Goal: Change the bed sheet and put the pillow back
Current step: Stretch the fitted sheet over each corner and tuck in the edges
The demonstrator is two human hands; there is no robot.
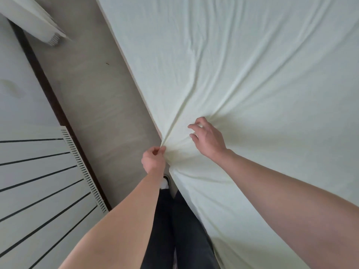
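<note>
A pale cream bed sheet (pixel 242 65) covers the bed, filling the right and upper part of the view. Creases fan out from the bed's left edge. My left hand (pixel 153 159) pinches the sheet's edge there, at the side of the mattress. My right hand (pixel 206 136) hovers just above or lightly touches the sheet a little further in, its fingers loosely curled and holding nothing. No pillow is in view.
A narrow strip of beige floor (pixel 93 98) runs between the bed and the wall. A white radiator (pixel 44 171) stands at the left. A white curtain hem (pixel 46 33) hangs at the top left. My dark trouser legs and a shoe (pixel 166 182) stand against the bed.
</note>
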